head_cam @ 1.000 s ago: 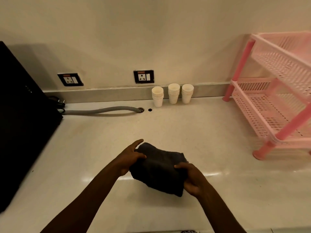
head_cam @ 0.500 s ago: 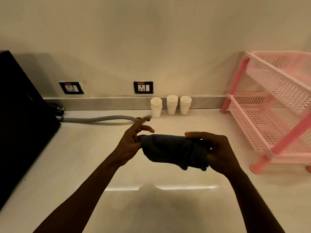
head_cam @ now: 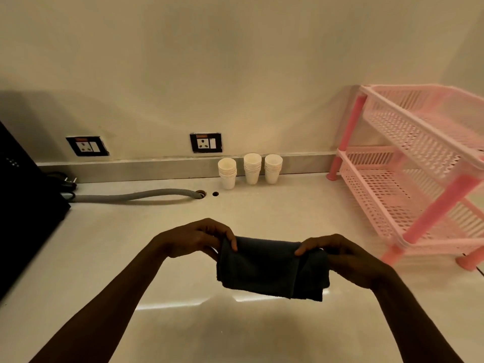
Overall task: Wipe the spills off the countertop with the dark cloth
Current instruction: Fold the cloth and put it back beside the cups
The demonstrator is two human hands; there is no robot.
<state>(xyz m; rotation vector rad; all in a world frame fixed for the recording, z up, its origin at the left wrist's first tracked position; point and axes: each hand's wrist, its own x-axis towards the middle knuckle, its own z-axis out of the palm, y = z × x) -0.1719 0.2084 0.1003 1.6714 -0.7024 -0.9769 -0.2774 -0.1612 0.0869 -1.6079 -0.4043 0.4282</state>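
Now left hand (head_cam: 193, 238) and right hand (head_cam: 348, 260) grip the dark cloth (head_cam: 267, 268) above the countertop (head_cam: 262, 210).

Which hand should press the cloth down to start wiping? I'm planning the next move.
Probably the right hand: the bunched bulk of the cloth sits in its grip, while the left hand only pinches a top corner. No spill is visible, so the side hardly matters.
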